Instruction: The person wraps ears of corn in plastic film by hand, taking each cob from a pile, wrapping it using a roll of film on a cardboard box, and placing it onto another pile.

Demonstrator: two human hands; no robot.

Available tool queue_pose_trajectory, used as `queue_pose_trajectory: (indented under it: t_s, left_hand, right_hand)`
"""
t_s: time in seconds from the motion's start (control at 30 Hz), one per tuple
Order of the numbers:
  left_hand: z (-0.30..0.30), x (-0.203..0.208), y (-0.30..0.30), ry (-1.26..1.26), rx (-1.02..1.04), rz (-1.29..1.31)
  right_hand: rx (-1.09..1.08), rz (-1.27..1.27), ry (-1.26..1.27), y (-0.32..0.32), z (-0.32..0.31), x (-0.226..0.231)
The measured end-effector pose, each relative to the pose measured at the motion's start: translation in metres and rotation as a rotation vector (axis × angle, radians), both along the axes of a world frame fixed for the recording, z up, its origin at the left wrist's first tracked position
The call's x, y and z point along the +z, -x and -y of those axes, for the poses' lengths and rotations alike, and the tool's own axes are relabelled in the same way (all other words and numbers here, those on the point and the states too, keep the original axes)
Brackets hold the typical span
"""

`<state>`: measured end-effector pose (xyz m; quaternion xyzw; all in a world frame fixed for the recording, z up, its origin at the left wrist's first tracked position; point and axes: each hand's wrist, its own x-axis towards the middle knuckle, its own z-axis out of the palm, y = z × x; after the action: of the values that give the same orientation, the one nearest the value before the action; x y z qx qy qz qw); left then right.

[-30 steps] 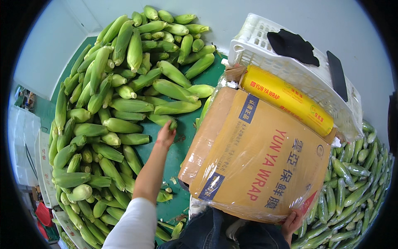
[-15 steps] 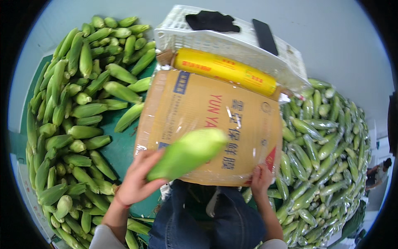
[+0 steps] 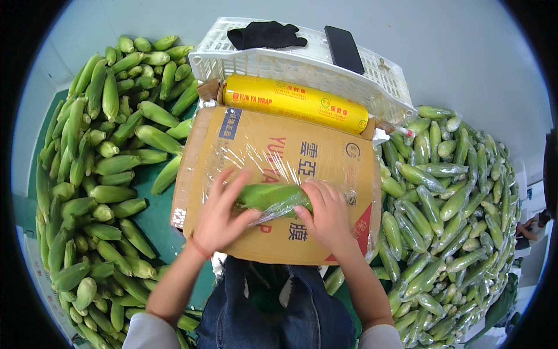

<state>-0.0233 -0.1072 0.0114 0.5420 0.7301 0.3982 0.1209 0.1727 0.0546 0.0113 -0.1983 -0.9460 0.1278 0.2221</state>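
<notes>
My hands meet at the middle of the box. The right hand [image 3: 326, 212] is closed around the right end of the cob [image 3: 268, 198], fingers over its top and thumb along its lower side. The left hand [image 3: 218, 215] is loosely open around the other end, fingers parted and blurred, thumb below; I cannot tell how firmly it touches.

The cob is green and in its husk, lying nearly level from side to side above the box. Clear film [image 3: 279, 210] shines along its lower side, and a loose stretch reaches toward my left thumb.

My forearms come up from the lower edge and slant inward, palms turned toward each other, wrists just past the box's near edge.

On my right lies the wide pile of wrapped cobs [image 3: 447, 232], glossy with film; on my left, the pile of bare-husked cobs [image 3: 104, 221] on a green surface [image 3: 156, 200]. Between them sits the brown box [image 3: 343, 168], covered in clear film, just beyond my jeans [image 3: 273, 311]. Behind it stands the white crate [image 3: 256, 61]. The yellow roll [image 3: 295, 103] runs along the box's far edge, in front of the crate. On the crate rest a black cloth [image 3: 264, 36] and, to its right, a dark, flat slab [image 3: 344, 49]. A thin red band [image 3: 201, 248] circles my left wrist.
</notes>
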Motion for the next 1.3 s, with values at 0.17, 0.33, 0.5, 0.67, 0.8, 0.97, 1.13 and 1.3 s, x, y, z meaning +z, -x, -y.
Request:
queue_pose_trajectory:
  t_s: [0.17,0.33,0.5,0.67,0.8,0.97,1.13,1.3]
  left_hand:
    - [0.065,-0.032,0.013,0.126,0.153,0.191]
    - [-0.07,0.013,0.082,-0.046,-0.128,-0.07]
    - [-0.108,-0.002,0.033,0.249,-0.269,-0.288]
    - [0.01,0.022,-0.046,0.295,-0.274,-0.316]
    - [-0.048,-0.007,-0.006,0.257,-0.159,-0.527]
    - [-0.175,-0.008,0.076,0.31,-0.266,-0.55]
    - [-0.19,-0.012,0.073,0.528,-0.482,-0.559]
    - [-0.188,-0.005,0.07,0.6,-0.461,-0.544]
  right_hand:
    - [-0.016,-0.041,-0.082,0.021,-0.015,-0.011]
    - [0.057,-0.121,-0.054,0.032,-0.026,-0.008]
    - [-0.067,0.209,0.13,0.041,-0.029,-0.004]
    - [-0.038,0.505,0.389,0.014,0.019,0.016]
    - [0.018,0.178,0.075,0.011,0.016,0.009]
    - [0.136,0.23,-0.323,0.058,-0.044,0.008]
    - [0.234,0.368,-0.001,0.069,-0.055,0.01]
    - [0.571,0.658,0.319,0.018,0.016,0.032]
